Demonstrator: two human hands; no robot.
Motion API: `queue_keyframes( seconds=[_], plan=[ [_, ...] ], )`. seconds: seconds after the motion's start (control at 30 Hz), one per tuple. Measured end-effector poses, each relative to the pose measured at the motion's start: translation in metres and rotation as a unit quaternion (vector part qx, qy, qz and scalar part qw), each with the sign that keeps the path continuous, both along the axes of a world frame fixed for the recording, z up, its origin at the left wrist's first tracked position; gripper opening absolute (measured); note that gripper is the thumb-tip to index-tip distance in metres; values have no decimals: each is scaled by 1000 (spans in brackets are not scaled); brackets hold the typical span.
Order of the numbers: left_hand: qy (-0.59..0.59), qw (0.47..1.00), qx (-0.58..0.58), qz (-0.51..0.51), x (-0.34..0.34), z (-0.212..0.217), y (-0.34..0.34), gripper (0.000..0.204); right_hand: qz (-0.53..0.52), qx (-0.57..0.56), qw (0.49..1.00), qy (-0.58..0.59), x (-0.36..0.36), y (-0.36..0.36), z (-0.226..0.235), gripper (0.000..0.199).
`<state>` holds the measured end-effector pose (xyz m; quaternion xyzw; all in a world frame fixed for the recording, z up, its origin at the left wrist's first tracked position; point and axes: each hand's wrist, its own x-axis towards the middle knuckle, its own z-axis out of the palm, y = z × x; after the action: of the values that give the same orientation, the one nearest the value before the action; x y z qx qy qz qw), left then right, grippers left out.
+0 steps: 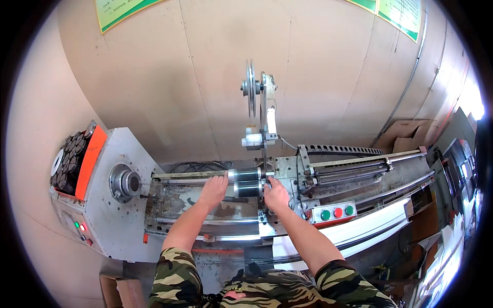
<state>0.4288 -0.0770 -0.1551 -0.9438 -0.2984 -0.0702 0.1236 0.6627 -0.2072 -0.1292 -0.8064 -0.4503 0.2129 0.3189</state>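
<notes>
Two dark cylinders with shiny silver ends lie one beyond the other on a long lathe-like machine, an upper cylinder [245, 175] and a lower cylinder [248, 189]. My left hand [214, 190] is at the upper one's left end, its fingers bent and closed against the silver rim. At the right ends of the cylinders, my right hand [277, 195] is closed with its fingertips beside a metal carriage [287, 177]. What those fingers pinch is hidden. A spoked-looking thin wheel [250, 88] stands on an upright post behind the cylinders.
At left is a grey headstock with a round chuck [126, 184] and an orange-edged bin [77, 159] of dark round pieces on top. A button box [335, 212] with green and red buttons sits right of my right forearm. Long rails [205, 222] run along the bed; cardboard [408, 134] leans behind.
</notes>
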Motion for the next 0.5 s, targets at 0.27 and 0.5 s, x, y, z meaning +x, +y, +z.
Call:
queue_keyframes(
  seconds=[0.27, 0.5],
  plan=[
    [-53, 998, 16, -32, 5, -6, 3, 59, -22, -26, 999, 18, 4, 1, 10, 45],
    [-53, 997, 47, -33, 9, -10, 1, 58, -23, -17, 999, 23, 9, -1, 6, 45]
  ],
)
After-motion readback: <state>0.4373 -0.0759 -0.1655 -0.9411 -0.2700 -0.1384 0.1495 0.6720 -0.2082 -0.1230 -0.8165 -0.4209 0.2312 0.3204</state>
